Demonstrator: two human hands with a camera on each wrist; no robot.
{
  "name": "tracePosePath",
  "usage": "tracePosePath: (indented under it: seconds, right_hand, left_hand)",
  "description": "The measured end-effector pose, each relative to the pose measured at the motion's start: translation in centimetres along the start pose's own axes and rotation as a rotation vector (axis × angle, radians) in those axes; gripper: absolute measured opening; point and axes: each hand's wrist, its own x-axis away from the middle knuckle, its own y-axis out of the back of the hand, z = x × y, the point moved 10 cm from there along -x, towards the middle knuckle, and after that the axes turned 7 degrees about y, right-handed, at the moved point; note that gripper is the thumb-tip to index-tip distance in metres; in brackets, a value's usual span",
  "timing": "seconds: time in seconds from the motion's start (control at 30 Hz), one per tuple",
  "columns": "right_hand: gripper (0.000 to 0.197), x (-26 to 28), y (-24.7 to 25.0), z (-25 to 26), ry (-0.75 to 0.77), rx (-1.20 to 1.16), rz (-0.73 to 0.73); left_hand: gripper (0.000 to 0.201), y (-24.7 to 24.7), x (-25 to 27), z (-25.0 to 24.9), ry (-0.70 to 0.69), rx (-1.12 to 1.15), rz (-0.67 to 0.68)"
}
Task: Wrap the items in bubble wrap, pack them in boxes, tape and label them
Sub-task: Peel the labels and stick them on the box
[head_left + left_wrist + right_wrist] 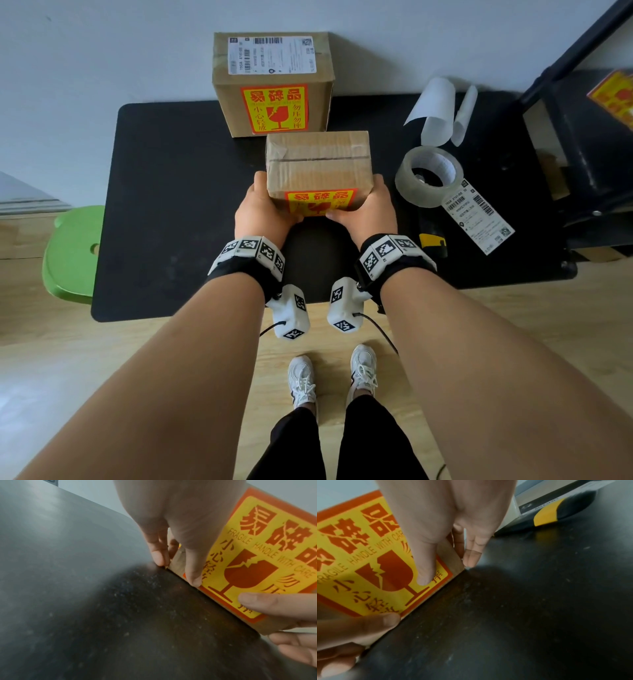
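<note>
A black counter [164, 192] stands by a pale wall, on a wood floor. At its back sits a big box [274, 85] with a white paper label on top and a red and yellow sticker on its front. Just in front of it, on the counter, is a small box [318, 168] taped shut. The left hand [262, 212] and right hand [366, 212] hold its near corners, thumbs pressed on its own sticker [257, 561]. To the right lie a tape roll [430, 176], a loose label [479, 219], curled white paper [438, 109] and a black and yellow cutter [556, 512].
</note>
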Motion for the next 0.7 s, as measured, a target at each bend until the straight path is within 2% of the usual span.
tracePosePath:
  seconds: [0.23,0.33,0.43,0.5,0.57,0.7]
  right_hand:
    - [0.052,-1.0,0.4,0.5,-0.006,0.054,0.017]
    - [0.046,-0.7,0.4,0.5,-0.011,0.062,0.043]
    - [0.041,0.0,1.1,0.3,-0.017,0.084,0.041]
    - [0.041,0.7,1.8,0.4,-0.013,0.107,0.048]
    - [0.041,1.4,2.8,0.5,-0.016,0.118,0.053]
    - [0.037,2.3,6.2,0.0,-0.026,0.118,0.026]
  left_hand:
    - [0.049,0.6,-0.7,-0.4,-0.012,-0.038,0.017]
    - [0.056,0.7,-0.5,-0.1,-0.004,-0.037,0.024]
    - [0.061,1.1,0.5,0.6,0.101,-0.056,0.016]
    - [0.048,1.6,1.6,0.9,0.167,-0.047,0.003]
    - [0.037,1.5,2.7,0.3,0.15,-0.071,0.021]
    - [0.033,0.3,4.6,-2.7,0.042,-0.207,0.085]
